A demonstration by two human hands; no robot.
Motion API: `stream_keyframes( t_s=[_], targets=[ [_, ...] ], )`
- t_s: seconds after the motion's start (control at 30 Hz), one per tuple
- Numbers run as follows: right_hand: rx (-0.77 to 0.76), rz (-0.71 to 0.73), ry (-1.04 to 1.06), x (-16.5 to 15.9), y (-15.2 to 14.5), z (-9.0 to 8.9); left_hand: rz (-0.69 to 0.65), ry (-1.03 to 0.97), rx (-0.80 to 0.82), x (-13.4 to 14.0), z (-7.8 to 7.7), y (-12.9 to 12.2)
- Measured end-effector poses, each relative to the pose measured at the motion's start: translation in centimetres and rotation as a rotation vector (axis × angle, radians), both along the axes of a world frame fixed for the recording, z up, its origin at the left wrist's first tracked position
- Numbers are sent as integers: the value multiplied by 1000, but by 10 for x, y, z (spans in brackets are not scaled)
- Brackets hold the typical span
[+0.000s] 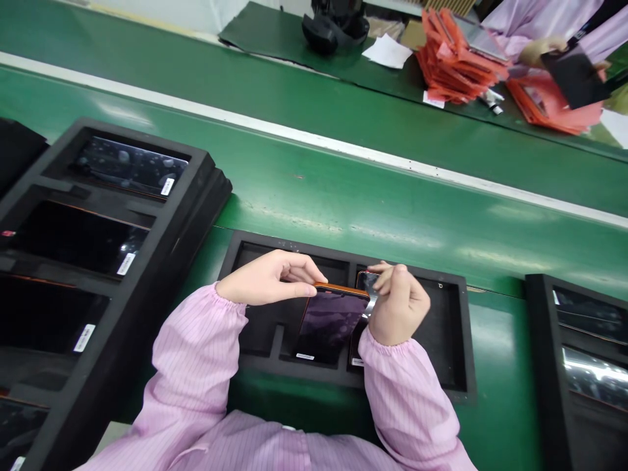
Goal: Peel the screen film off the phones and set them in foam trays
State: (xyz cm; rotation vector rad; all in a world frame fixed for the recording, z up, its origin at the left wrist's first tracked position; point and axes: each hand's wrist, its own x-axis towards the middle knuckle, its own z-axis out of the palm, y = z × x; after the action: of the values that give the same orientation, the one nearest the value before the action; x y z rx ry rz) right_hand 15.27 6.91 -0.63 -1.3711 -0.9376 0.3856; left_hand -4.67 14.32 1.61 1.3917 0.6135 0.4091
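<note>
My left hand (275,278) grips the upper left corner of a smartphone (333,320) between thumb and fingers. The phone has an orange edge and a dark screen, stands tilted with its top raised over a black foam tray (289,373), and bears a white label near its lower edge. Close to the phone's upper right side, my right hand (400,301) is closed, its fingers curled towards the thumb; what they hold, if anything, is hidden. Partly behind that hand, a second smartphone (357,350) lies in the tray's adjoining compartment.
At left, a stack of black foam trays (196,190) holds several labelled phones. Another tray (542,340) with phones stands at right. Across the green bench (314,183), a person's hand (544,49) holds a dark flat piece beside piled red sleeves (451,65).
</note>
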Motion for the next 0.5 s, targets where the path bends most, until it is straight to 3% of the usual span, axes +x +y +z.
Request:
stream_keyframes(
  t_s=[0.07,0.1,0.27,0.4,0.5],
  targets=[
    [9,-59,-59,-1,-1,3,-7,-3,0,-1,1,0],
    [13,-22,-81,-1,-2,4,-10,-4,-2,-1,1,0],
    [29,455,-21,3,-6,1,8,23,2,4,0,0],
    [-317,597,108,5,-3,-6,275,82,25,16,-8,-1],
    [-427,684,251,3,0,-4,476,-8,-35,20,-12,-1]
  ],
)
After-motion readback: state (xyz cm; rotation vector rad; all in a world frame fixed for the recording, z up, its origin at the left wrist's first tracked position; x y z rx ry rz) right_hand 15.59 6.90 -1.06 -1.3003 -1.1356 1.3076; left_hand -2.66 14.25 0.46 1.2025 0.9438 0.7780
